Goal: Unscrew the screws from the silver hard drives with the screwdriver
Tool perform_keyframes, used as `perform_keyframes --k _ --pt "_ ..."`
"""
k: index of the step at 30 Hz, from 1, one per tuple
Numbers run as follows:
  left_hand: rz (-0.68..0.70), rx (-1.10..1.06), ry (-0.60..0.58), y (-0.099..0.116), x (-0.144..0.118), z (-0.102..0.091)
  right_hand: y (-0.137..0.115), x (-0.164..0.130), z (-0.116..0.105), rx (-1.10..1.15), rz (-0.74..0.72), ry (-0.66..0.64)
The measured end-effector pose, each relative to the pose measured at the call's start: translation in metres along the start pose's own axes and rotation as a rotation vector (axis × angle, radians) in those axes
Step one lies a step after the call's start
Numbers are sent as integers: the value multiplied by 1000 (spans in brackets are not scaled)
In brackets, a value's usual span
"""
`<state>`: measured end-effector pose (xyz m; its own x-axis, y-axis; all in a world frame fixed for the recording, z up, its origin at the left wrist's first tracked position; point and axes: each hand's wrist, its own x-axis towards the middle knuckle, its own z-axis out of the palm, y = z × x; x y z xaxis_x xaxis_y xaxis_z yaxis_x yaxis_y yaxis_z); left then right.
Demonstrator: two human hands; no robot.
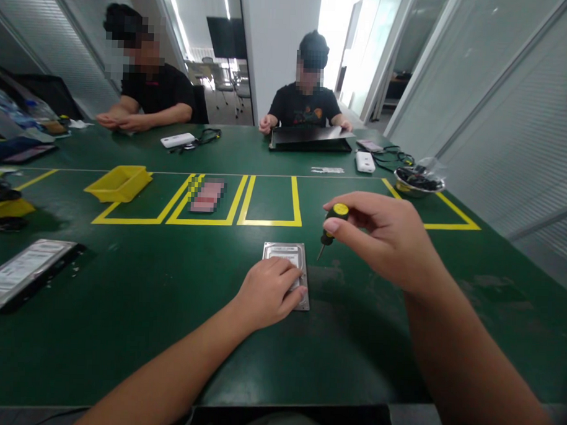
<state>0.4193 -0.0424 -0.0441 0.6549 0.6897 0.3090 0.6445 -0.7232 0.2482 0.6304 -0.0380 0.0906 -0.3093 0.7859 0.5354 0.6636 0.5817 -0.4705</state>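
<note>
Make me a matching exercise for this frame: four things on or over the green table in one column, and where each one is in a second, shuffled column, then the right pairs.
Things
1. hard drive
2. screwdriver
3. yellow bin
4. metal bowl

Places
A. far right of the table, at the corner of a yellow tape outline
B. flat on the table under the left hand
C. left of the taped boxes, far side
D. pinched in the right hand, tip pointing down beside the drive

Pairs: 1-B, 2-D, 3-C, 4-A
</note>
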Motion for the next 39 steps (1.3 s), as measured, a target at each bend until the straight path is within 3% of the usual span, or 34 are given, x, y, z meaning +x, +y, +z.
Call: perform_keyframes --k 13,39 --pt "47 27 -9 0 0 -2 7 4 25 0 -54 -150" --pt "43 12 -23 1 1 -4 18 7 38 31 5 -206"
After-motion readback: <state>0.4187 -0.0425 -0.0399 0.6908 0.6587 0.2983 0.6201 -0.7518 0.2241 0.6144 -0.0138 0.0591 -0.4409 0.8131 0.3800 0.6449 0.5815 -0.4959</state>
